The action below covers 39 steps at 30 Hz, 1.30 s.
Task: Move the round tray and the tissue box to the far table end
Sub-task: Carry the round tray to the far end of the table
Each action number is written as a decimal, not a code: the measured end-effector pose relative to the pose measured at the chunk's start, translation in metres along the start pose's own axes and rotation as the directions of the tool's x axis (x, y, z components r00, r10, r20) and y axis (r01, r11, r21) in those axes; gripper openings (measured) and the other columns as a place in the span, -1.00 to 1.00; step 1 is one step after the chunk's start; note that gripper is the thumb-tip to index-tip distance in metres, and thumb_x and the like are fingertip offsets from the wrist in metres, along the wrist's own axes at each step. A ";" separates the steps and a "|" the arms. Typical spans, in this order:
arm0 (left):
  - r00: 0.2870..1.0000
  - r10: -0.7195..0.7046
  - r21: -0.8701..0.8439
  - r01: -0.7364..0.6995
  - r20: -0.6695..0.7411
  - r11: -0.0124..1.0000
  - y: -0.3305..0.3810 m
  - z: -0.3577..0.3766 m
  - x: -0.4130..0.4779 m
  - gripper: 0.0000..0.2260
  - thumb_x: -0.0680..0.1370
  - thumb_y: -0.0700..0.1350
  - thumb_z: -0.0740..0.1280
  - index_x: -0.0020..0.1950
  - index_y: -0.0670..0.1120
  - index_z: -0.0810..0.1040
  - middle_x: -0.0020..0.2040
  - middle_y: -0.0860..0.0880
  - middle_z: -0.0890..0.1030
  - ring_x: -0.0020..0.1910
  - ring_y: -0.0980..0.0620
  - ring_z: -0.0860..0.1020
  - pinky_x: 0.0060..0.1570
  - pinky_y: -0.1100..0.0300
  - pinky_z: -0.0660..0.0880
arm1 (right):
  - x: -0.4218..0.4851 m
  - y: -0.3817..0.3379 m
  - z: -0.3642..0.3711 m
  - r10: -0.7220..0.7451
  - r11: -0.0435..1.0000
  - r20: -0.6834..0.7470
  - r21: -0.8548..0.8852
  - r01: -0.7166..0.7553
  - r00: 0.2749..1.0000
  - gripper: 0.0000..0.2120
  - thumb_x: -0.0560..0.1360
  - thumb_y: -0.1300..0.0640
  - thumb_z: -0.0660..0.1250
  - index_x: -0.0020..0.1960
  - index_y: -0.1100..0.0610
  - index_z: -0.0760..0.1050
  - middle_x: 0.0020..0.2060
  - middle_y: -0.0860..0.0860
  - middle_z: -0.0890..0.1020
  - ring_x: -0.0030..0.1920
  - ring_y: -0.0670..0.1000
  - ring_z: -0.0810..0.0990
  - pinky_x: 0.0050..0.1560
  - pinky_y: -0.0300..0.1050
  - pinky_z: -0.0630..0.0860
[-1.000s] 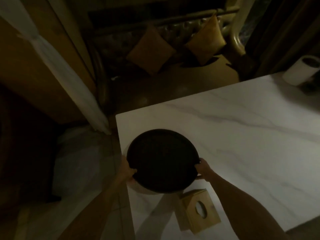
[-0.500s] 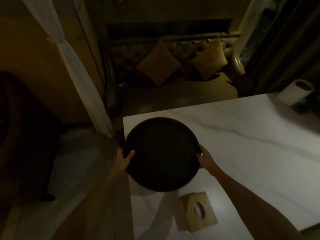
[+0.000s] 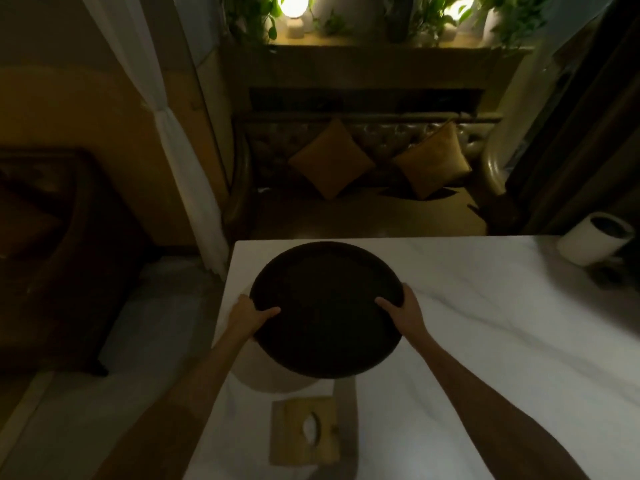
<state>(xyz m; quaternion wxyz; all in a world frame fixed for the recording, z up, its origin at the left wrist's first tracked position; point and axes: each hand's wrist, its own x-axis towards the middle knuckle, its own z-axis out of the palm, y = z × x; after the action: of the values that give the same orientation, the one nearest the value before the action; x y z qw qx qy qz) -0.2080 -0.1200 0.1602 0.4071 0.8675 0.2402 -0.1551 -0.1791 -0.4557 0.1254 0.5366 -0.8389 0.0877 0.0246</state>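
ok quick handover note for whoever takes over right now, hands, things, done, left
Left hand: gripping the round tray's left rim.
Right hand: gripping its right rim.
Tray: held over the far left part of the white table, apparently not set down yet.
Tissue box: on the table at the near end, untouched.
Left: set the tray down, then carry the box to the far end.

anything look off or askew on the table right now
Nothing stands out. The tray is held by both hands, left hand and right hand, near the table's far left corner. The tissue box sits flat on the near side, tissue in its slot. A paper roll lies on its side at the far right.
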 end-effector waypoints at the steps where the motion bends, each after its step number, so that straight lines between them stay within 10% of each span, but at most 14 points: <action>1: 1.000 -0.008 0.029 0.008 -0.009 1.000 0.009 0.007 -0.008 -0.12 0.34 0.14 0.52 0.42 -0.31 0.19 0.36 -0.30 0.40 0.28 -0.27 0.45 0.20 -0.10 0.50 | 0.001 0.002 -0.011 -0.021 0.999 -0.009 -0.030 0.021 1.000 -0.45 0.40 -0.05 0.49 0.29 0.13 0.41 0.18 0.10 0.58 0.15 0.09 0.57 0.15 0.05 0.54; 20: 0.987 0.163 0.219 -0.160 0.001 0.963 0.157 0.157 -0.065 -0.07 0.32 0.27 0.48 0.41 -0.28 0.18 0.35 -0.27 0.35 0.26 -0.24 0.44 0.14 -0.05 0.46 | -0.018 0.065 -0.208 0.014 0.979 -0.241 -0.192 -0.062 0.970 -0.26 0.37 -0.17 0.48 0.36 0.17 0.27 0.27 0.14 0.46 0.22 0.16 0.52 0.15 0.04 0.55; 39: 0.992 0.124 0.227 -0.124 0.013 0.966 0.403 0.519 -0.130 -0.13 0.32 0.22 0.50 0.37 -0.26 0.22 0.30 -0.26 0.38 0.21 -0.24 0.48 0.12 -0.05 0.48 | 0.079 0.264 -0.573 0.278 0.925 -0.251 -0.191 -0.329 0.927 -0.37 0.35 -0.16 0.49 0.21 0.10 0.27 0.14 0.09 0.50 0.11 0.15 0.56 0.05 0.09 0.58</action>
<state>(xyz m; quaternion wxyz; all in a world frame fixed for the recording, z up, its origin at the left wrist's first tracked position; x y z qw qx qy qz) -0.1363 -0.7856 0.1532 0.3140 0.9218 0.1663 -0.1552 -0.1776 -1.0910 0.1207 0.4126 -0.8688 0.2725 0.0251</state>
